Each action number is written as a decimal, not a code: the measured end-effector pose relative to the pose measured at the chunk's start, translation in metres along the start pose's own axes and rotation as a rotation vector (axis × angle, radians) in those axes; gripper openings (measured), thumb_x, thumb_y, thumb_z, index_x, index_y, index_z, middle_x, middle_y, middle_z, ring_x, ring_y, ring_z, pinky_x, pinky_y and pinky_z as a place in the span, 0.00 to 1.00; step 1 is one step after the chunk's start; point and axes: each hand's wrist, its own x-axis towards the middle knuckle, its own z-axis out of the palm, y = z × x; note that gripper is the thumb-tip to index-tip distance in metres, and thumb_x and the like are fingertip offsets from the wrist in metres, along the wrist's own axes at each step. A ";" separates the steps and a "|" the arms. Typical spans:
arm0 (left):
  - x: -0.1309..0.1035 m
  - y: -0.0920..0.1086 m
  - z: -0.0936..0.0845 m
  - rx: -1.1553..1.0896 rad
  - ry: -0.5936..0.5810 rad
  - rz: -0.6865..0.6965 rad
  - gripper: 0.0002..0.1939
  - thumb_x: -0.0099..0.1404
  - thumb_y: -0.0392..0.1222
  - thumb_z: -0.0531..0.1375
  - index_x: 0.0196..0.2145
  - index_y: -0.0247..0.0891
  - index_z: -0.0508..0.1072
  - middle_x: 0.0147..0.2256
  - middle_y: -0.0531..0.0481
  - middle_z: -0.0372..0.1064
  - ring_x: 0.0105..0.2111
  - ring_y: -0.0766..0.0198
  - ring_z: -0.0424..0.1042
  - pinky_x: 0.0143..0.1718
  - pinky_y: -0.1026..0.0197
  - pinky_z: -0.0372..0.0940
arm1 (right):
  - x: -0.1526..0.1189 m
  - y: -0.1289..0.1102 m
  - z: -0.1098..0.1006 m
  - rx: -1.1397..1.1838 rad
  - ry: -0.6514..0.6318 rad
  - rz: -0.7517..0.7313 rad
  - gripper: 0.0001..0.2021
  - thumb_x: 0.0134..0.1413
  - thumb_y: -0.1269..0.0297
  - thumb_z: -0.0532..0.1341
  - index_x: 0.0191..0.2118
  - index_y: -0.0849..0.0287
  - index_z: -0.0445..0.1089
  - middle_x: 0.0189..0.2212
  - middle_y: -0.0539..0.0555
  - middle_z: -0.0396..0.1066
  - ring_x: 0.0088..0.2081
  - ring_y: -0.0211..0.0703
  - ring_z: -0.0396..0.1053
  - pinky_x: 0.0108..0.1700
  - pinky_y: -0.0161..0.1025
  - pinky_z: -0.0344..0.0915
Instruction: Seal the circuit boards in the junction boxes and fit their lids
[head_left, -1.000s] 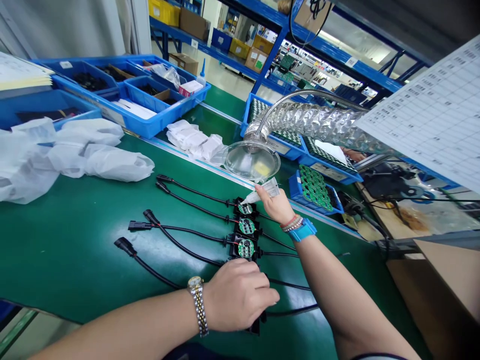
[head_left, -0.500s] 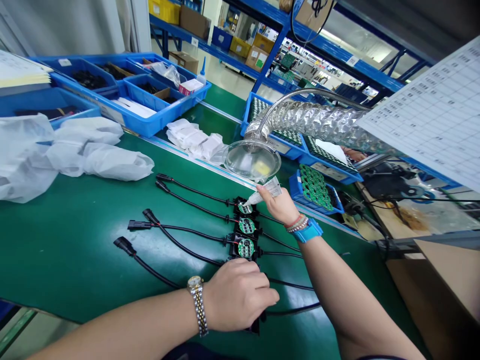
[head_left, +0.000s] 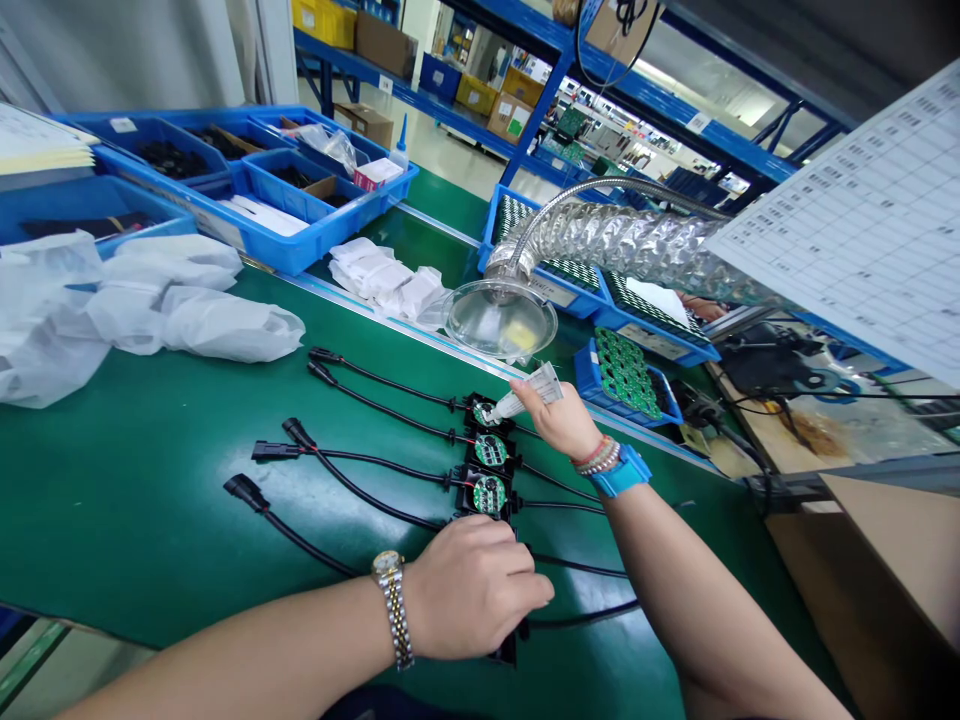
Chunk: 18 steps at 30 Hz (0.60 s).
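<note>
My right hand [head_left: 564, 418] is closed around a white squeeze tube [head_left: 534, 388], whose nozzle points down at the farthest round green circuit board [head_left: 486, 412]. That board sits in a black housing, the top one of a row with black cables leaving on both sides. Two more round boards, a middle one [head_left: 492, 450] and a nearer one [head_left: 489, 494], show below it. My left hand [head_left: 476, 590] rests with curled fingers over the near end of the row and covers the housings there. Whatever its fingers grip is hidden beneath the hand.
Cable connectors [head_left: 247, 490] lie on the green mat to the left. A clear round fume hood [head_left: 501, 320] on a foil duct [head_left: 622, 235] hangs just beyond the row. White wrapped bundles [head_left: 232, 322], a blue parts tray [head_left: 300, 250] and a bin of green boards [head_left: 628, 372] stand around.
The tube in my right hand has tipped lower, and its nozzle has shifted slightly over the farthest board. My left hand stays on the row; the whole view has slid a little.
</note>
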 end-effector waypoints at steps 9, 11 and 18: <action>0.001 0.000 -0.001 0.006 0.018 0.005 0.07 0.64 0.36 0.51 0.32 0.39 0.68 0.24 0.53 0.64 0.27 0.65 0.59 0.28 0.60 0.52 | -0.011 -0.001 -0.003 0.029 -0.001 0.041 0.25 0.58 0.47 0.47 0.22 0.58 0.70 0.21 0.53 0.72 0.27 0.43 0.71 0.30 0.35 0.62; 0.001 0.000 -0.001 0.006 0.032 0.008 0.06 0.64 0.36 0.51 0.32 0.39 0.68 0.24 0.54 0.64 0.27 0.65 0.59 0.27 0.60 0.51 | -0.016 0.002 -0.005 0.044 0.024 0.064 0.25 0.58 0.47 0.47 0.22 0.58 0.70 0.20 0.53 0.71 0.26 0.43 0.70 0.30 0.36 0.62; -0.001 0.000 0.001 -0.003 0.015 0.011 0.07 0.64 0.36 0.51 0.32 0.39 0.68 0.24 0.54 0.63 0.27 0.65 0.59 0.28 0.61 0.51 | -0.042 0.005 -0.009 0.204 0.068 0.041 0.22 0.58 0.48 0.49 0.27 0.57 0.70 0.23 0.51 0.72 0.28 0.42 0.70 0.32 0.36 0.64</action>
